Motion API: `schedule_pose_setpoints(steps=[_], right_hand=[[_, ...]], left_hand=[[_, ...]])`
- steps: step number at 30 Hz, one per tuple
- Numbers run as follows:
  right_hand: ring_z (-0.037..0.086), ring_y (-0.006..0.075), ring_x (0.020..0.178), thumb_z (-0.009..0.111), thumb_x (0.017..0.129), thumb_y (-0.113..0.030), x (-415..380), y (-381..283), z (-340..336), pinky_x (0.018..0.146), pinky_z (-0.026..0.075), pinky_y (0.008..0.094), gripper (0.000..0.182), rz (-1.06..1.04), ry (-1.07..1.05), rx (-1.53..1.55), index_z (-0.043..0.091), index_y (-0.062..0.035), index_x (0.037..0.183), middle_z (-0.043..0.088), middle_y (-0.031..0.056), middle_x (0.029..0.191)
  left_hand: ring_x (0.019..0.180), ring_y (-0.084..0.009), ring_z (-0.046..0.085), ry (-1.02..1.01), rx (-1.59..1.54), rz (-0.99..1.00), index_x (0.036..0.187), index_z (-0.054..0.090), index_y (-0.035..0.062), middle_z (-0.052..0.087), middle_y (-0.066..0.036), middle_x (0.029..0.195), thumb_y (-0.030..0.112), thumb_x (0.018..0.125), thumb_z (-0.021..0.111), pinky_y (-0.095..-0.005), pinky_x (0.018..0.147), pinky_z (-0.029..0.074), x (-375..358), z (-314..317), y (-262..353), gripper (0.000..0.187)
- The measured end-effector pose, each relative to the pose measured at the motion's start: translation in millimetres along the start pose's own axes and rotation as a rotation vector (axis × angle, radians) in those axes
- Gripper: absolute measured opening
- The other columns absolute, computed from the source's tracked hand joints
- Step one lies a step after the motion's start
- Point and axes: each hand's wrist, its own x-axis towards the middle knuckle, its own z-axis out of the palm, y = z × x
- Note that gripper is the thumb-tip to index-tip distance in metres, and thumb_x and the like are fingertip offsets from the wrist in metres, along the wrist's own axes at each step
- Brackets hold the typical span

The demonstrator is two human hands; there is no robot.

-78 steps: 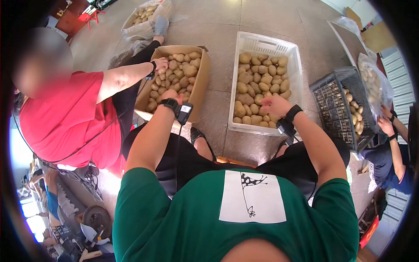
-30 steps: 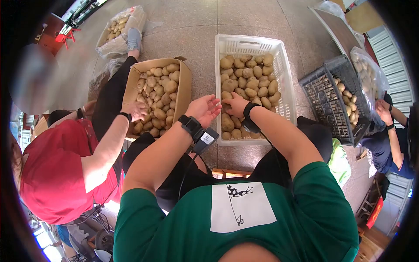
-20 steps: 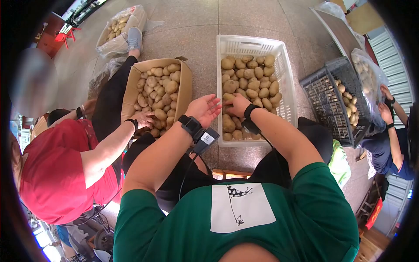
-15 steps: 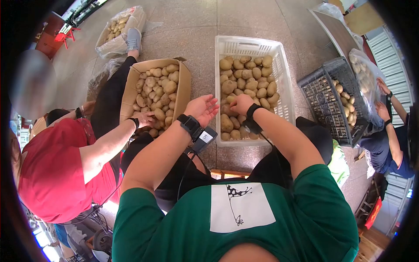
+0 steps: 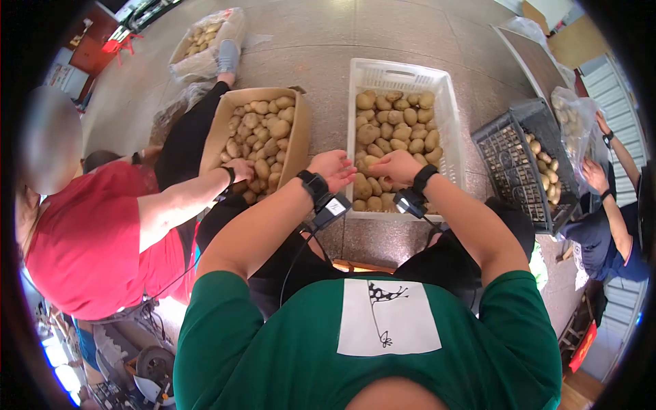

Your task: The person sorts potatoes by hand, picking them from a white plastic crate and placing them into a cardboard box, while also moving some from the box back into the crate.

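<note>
A white plastic crate (image 5: 447, 116) full of potatoes (image 5: 402, 128) stands on the floor in front of me. Over its near part is my right hand (image 5: 400, 167), its fingers pinched on a potato (image 5: 371, 161) that is partly hidden by them. My left hand (image 5: 333, 170) hovers at the crate's left wall, palm turned toward the right hand. Its fingers are stretched out and nothing is in them. Both my wrists carry black bands with small boxes.
To the left, a co-worker in red reaches into a cardboard box (image 5: 298, 140) of potatoes. A black crate (image 5: 509, 167) with potatoes stands at the right, near another person holding a plastic bag (image 5: 572, 130). Farther off is a lined box (image 5: 236, 27) of potatoes.
My right hand has come up slightly from among the potatoes, with one in its fingers. My left hand stays open near the crate's edge. The view has shifted a little.
</note>
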Motion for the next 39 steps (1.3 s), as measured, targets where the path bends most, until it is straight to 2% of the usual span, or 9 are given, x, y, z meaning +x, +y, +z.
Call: schedule_pose_setpoints(steps=[5, 11, 14, 20, 24, 30, 35, 37, 39], right_hand=[[0.041, 0.0036, 0.048, 0.061, 0.075, -0.019, -35.6, -40.6, 16.1, 0.042, 0.032, 0.018, 0.022, -0.213, -0.029, 0.108, 0.064, -0.0019, 0.088, 0.053, -0.0025, 0.06], [0.054, 0.0104, 0.082, 0.06, 0.077, -0.015, -51.8, -46.2, 32.8, 0.072, 0.044, 0.0234, 0.031, -0.441, -0.276, 0.0, 0.056, -0.0013, 0.105, 0.059, 0.0045, 0.088], [0.054, 0.0102, 0.074, 0.059, 0.077, -0.017, -49.2, -40.7, 32.6, 0.066, 0.044, 0.0235, 0.03, -0.476, -0.233, -0.067, 0.057, -0.0009, 0.102, 0.06, 0.0067, 0.086], [0.055, 0.0118, 0.073, 0.057, 0.077, -0.017, -57.1, -34.1, 16.7, 0.066, 0.044, 0.0242, 0.029, -0.338, -0.151, -0.222, 0.057, 0.0007, 0.1, 0.061, 0.0088, 0.086], [0.056, 0.0133, 0.075, 0.056, 0.077, -0.017, -51.8, -17.9, 10.8, 0.067, 0.045, 0.0247, 0.029, -0.337, -0.117, -0.287, 0.057, 0.0008, 0.099, 0.061, 0.0095, 0.088], [0.056, 0.0141, 0.078, 0.056, 0.078, -0.02, -47.8, -7.6, 8.4, 0.071, 0.044, 0.0255, 0.029, -0.315, -0.129, -0.373, 0.057, 0.001, 0.098, 0.061, 0.0091, 0.087], [0.057, 0.0158, 0.079, 0.056, 0.077, -0.02, -43.2, -4.2, 10.3, 0.072, 0.044, 0.0263, 0.029, -0.255, -0.112, -0.362, 0.057, 0.0009, 0.097, 0.062, 0.01, 0.088], [0.057, 0.0167, 0.08, 0.056, 0.077, -0.021, -42.5, -4.8, 10.9, 0.073, 0.044, 0.0267, 0.03, -0.253, -0.115, -0.379, 0.058, 0.0003, 0.097, 0.062, 0.0105, 0.089], [0.057, 0.0175, 0.08, 0.057, 0.077, -0.022, -42.2, -3.3, 10.7, 0.073, 0.044, 0.0271, 0.03, -0.243, -0.114, -0.392, 0.058, -0.0003, 0.097, 0.062, 0.0109, 0.089]], left_hand=[[0.095, -0.0281, 0.043, -0.076, 0.042, -0.008, 0.118, 0.032, 0.0028, 0.041, -0.012, 0.107, 0.02, 0.087, 0.04, -0.0411, 0.083, 0.04, -17.9, 7.4, -1.4, 0.036], [0.094, -0.0249, 0.05, -0.3, -0.172, -0.125, 0.111, 0.039, -0.0011, 0.047, -0.016, 0.106, 0.023, 0.089, 0.036, -0.0415, 0.084, 0.041, -32.3, 11.1, -4.0, 0.033], [0.08, -0.0227, 0.054, -0.133, -0.034, -0.026, 0.103, 0.043, 0.0026, 0.052, -0.01, 0.094, 0.02, 0.088, 0.04, -0.035, 0.069, 0.048, 9.4, -18.7, -11.0, 0.023], [0.064, -0.0172, 0.05, 0.245, -0.029, 0.063, 0.096, 0.043, 0.0063, 0.048, -0.006, 0.076, 0.021, 0.084, 0.049, -0.0243, 0.048, 0.043, 2.3, -67.6, 4.1, 0.019], [0.061, -0.017, 0.05, 0.312, -0.089, 0.092, 0.099, 0.04, 0.0058, 0.048, -0.006, 0.074, 0.02, 0.084, 0.049, -0.0248, 0.047, 0.043, 9.9, -122.4, 17.9, 0.022], [0.089, -0.0276, 0.043, 0.456, -0.55, 0.278, 0.106, 0.037, 0.0079, 0.034, -0.014, 0.109, 0.012, 0.082, 0.048, -0.0345, 0.059, 0.049, 2.1, -179.6, 38.7, 0.026], [0.089, -0.0283, 0.044, 0.607, -0.497, 0.28, 0.105, 0.041, 0.0138, 0.038, -0.009, 0.108, 0.011, 0.082, 0.047, -0.037, 0.058, 0.048, -7.9, -192.3, 44.6, 0.023], [0.058, -0.0195, 0.051, 0.72, -0.225, 0.285, 0.093, 0.05, 0.0089, 0.049, -0.01, 0.08, 0.004, 0.079, 0.044, -0.0251, 0.038, 0.041, -12.7, -189.8, 43.9, 0.016], [0.049, -0.0165, 0.049, 0.777, -0.159, 0.263, 0.089, 0.049, 0.0071, 0.049, -0.009, 0.075, 0.004, 0.078, 0.046, -0.0243, 0.034, 0.038, -14.3, -185.3, 44.0, 0.013]])
